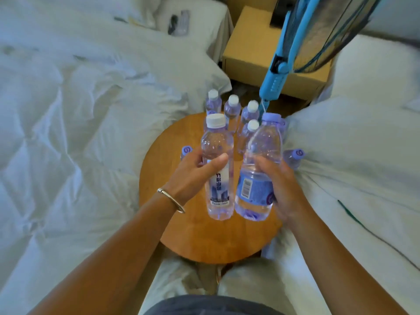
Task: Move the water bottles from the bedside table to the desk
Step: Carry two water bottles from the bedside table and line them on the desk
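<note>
My left hand (pixel 193 176) grips a clear water bottle with a white cap (pixel 219 192) above the round wooden bedside table (pixel 181 235). Beside it, my right hand (pixel 281 185) grips a second bottle with a purple cap and blue label (pixel 256 187). Both bottles are upright and almost touching. Several more bottles with white caps (pixel 233 110) stand at the table's far side. Two bottles with purple caps sit at the table's edges, one on the left (pixel 186 151) and one on the right (pixel 294 158).
White bedding (pixel 79 133) lies to the left and more white bedding (pixel 352 155) to the right, both crowding the table. A wooden nightstand (pixel 256 48) stands beyond. A blue standing fan (pixel 279 71) leans over the table's far edge.
</note>
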